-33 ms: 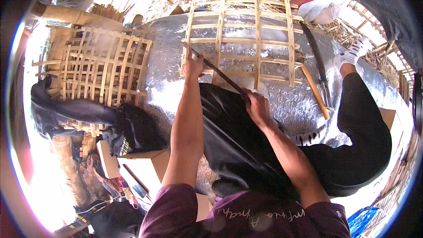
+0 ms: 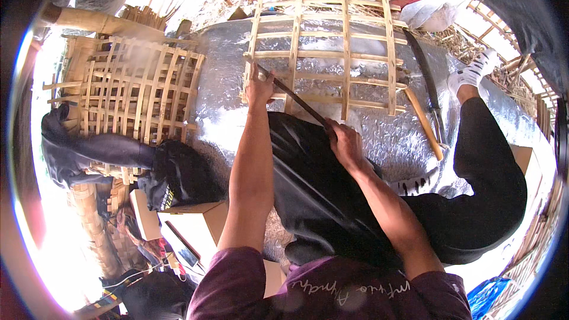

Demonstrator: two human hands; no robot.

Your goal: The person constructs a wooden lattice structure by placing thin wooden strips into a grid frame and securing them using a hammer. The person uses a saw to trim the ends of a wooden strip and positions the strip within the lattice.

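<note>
A thin dark bar (image 2: 299, 102) lies slantwise near the middle of the frame, its upper-left end at the lower left of an open bamboo lattice (image 2: 346, 35), its other end over the person's black trousers (image 2: 332, 189). The left hand (image 2: 259, 90) is at the bar's upper-left end, fingers curled in and pinching it; whether they also touch a lattice strip, I cannot tell. The right hand (image 2: 347, 145) has its fingers closed around the lower-right end.

The lattice spreads over the upper centre of the frame, above a shiny silver sheet (image 2: 222, 98). Just right of it, a wooden handle (image 2: 422, 121) slants down across the sheet, with a long dark curved strip (image 2: 422, 62) beside it. A white shoe (image 2: 474, 76) stands farther right.

At the left of the frame is a denser bamboo grid (image 2: 139, 92), with a cardboard box (image 2: 207, 222) below and to its right. A red and white sack (image 2: 430, 9) sits at upper right, and blue plastic (image 2: 487, 297) at lower right.
</note>
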